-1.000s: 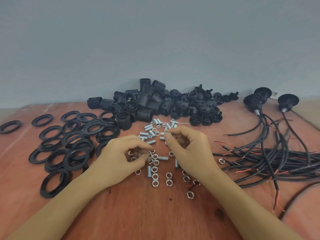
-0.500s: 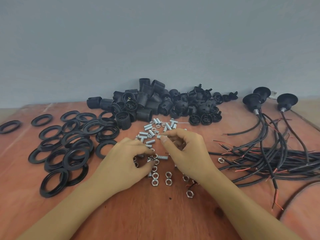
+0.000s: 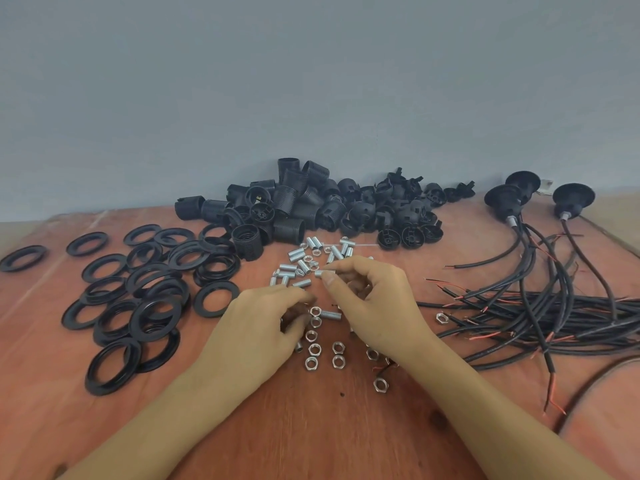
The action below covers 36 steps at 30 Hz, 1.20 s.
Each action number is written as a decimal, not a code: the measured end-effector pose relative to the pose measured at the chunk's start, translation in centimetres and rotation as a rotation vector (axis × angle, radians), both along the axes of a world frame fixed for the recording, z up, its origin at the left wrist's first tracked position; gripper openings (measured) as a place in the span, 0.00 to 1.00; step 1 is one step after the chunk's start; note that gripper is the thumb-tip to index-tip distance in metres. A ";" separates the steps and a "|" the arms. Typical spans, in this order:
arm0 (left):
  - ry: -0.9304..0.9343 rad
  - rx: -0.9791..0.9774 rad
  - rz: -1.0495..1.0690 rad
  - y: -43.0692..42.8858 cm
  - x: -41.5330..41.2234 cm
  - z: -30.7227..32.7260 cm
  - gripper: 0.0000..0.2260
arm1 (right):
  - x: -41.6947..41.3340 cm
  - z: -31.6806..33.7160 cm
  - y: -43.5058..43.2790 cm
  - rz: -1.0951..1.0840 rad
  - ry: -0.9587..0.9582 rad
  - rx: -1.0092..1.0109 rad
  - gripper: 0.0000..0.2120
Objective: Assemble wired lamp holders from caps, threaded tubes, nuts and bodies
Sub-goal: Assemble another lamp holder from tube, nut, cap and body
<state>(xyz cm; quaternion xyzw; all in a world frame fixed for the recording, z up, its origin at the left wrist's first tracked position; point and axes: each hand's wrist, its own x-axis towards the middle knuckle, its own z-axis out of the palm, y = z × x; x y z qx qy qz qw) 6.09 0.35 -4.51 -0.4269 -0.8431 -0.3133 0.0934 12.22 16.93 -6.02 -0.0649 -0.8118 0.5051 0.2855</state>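
From the head camera, we are pinching a threaded tube between thumb and forefinger of our right grip, holding it level just over the loose tubes on the bench. Our left grip is curling down onto the scattered nuts beside it; we cannot tell whether it is holding one. Black bodies are lying heaped by the wall, black rings are spreading to the left, and wired caps are trailing cables on the right.

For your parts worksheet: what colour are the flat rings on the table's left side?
The flat rings are black, best seen in the head view.
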 end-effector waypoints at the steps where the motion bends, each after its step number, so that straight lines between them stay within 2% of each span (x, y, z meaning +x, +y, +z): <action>1: -0.019 0.017 -0.006 0.0 0.0 0.0 0.11 | 0.0 0.0 0.0 0.001 -0.003 -0.001 0.06; 10: -0.100 0.096 -0.073 -0.6 -1.0 0.5 0.11 | 0.1 0.0 0.1 0.001 -0.023 0.018 0.06; 13: -0.027 0.060 -0.071 -0.7 -1.0 0.5 0.11 | 0.1 0.0 0.1 0.004 -0.021 0.018 0.06; 18: 0.051 -0.126 0.101 -0.6 -0.9 -0.2 0.11 | 0.0 0.0 0.0 0.005 -0.022 0.024 0.06; 22: -0.096 -0.093 0.165 0.1 -0.9 -0.3 0.04 | 0.1 0.0 -0.1 0.007 -0.030 0.014 0.06; 25: -0.153 -0.080 0.188 0.5 -1.0 -0.3 0.12 | 0.0 0.1 -0.1 0.014 -0.037 0.003 0.06; 28: -0.099 -0.067 0.177 0.7 -0.8 -0.6 0.11 | 0.1 0.1 -0.2 0.009 -0.027 -0.007 0.06; 30: -0.131 0.051 0.159 0.6 -0.8 -0.5 0.09 | 0.2 0.2 -0.2 0.018 -0.009 -0.025 0.06; 34: -0.577 0.507 0.071 0.4 -1.0 0.0 0.05 | 0.5 0.5 -0.4 0.081 0.053 -0.052 0.04; 36: -0.738 0.668 0.023 0.3 -0.9 0.1 0.03 | 0.7 0.6 -0.7 0.128 0.068 -0.053 0.06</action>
